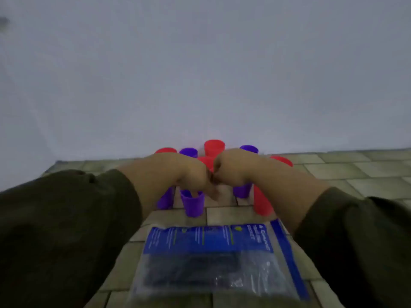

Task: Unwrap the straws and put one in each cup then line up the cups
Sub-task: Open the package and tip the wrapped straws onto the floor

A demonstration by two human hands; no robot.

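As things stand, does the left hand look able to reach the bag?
Probably yes. The bag lies uncovered, nearer than the cups. But the left hand is curled against the right hand, possibly pinching something unseen.

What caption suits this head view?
Left hand and right hand meet above red and purple plastic cups, beyond a blue-labelled clear packet.

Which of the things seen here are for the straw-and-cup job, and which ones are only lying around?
For the job: purple cups, red cups, blue plastic pack with dark contents, probably straws; left hand and right hand, fingers curled together.
Only around: tiled surface, wall.
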